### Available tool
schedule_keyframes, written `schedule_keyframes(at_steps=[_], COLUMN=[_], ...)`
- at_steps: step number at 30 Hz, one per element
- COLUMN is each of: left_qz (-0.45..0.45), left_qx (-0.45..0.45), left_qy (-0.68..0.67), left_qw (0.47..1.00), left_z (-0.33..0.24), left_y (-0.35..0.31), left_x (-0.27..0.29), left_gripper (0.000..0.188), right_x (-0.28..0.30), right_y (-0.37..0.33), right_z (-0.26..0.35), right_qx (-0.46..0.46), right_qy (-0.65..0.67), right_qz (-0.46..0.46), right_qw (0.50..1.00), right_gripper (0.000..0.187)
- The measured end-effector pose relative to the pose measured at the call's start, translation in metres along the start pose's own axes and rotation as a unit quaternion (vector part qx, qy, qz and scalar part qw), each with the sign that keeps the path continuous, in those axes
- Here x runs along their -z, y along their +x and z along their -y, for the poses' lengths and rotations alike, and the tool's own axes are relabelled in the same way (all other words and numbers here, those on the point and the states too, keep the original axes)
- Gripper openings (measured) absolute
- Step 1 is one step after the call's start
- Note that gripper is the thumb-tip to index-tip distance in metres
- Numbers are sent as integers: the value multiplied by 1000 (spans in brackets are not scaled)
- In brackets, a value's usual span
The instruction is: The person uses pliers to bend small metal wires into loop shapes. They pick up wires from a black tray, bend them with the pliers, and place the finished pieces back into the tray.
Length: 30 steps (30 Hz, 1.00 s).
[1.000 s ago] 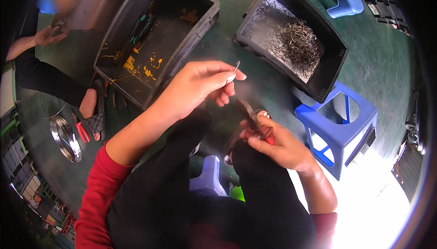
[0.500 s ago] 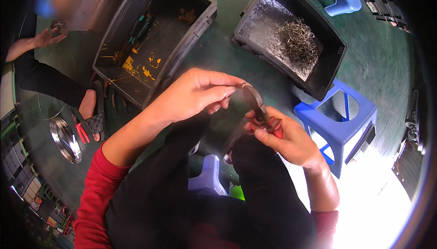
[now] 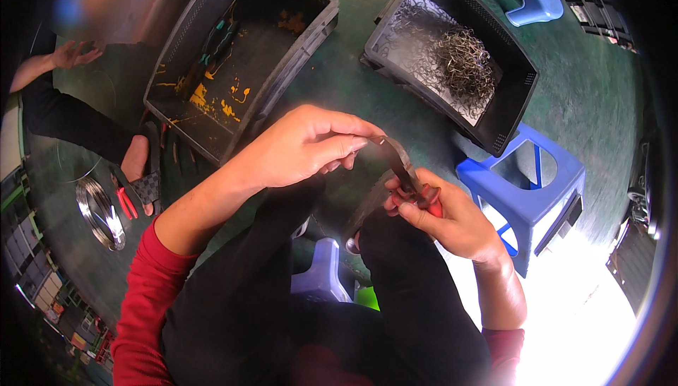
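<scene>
My right hand (image 3: 452, 220) is wrapped round a pair of red-handled pliers (image 3: 402, 165), whose dark metal head points up and to the left over my right knee. The thumb and fingers of my left hand (image 3: 304, 147) are pinched together right at the tip of the pliers. Whatever sits in that pinch is too small to make out. Beyond my hands, to the right, a black crate (image 3: 519, 103) holds a heap of bent wire pieces (image 3: 462, 64) on a white sheet.
Another black crate (image 3: 282, 68) holds green-handled pliers (image 3: 219, 41) and yellow scraps. A blue stool (image 3: 547, 181) stands to my right. On the left floor lie a wire coil (image 3: 99, 213) and red-handled pliers (image 3: 127, 202), by another person's foot (image 3: 135, 160). That person's hand (image 3: 74, 55) is farther off.
The pliers and my right hand have shifted and turned slightly. My left hand keeps its pinch at the tip. The other person's hand at far left has opened a little and moved.
</scene>
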<state>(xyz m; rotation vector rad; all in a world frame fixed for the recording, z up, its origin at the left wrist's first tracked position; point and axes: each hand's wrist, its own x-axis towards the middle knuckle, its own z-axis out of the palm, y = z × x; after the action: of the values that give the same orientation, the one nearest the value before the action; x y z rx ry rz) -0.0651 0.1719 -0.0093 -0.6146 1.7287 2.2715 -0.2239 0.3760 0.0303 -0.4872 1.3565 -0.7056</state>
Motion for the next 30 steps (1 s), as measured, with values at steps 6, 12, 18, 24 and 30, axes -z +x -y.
schedule_keyframes(at_steps=[6,12,18,24,30], left_qz=[-11,-26,-53,-88,-127], left_qx=[-40,-84,-97,-96,-89], left_qy=[31,92,155,140,78], left_qw=[999,992,982,982,985], left_z=[0,0,-1,2,-1], left_y=[-3,-4,-2,-3,-3], left_x=[-4,-13,-19,-26,-36], left_gripper=[26,24,22,21,19], right_x=[0,-3,-3,-9,-14], right_y=[1,6,8,9,14], right_z=[-9,-18,-14,-7,-7], right_qx=[-36,-20,-52,-26,28], right_qy=[-12,-93,-160,-202,-204], right_qz=[-41,-104,-129,-172,-212], right_qw=[998,990,977,964,955], right_gripper=[29,26,25,23,18])
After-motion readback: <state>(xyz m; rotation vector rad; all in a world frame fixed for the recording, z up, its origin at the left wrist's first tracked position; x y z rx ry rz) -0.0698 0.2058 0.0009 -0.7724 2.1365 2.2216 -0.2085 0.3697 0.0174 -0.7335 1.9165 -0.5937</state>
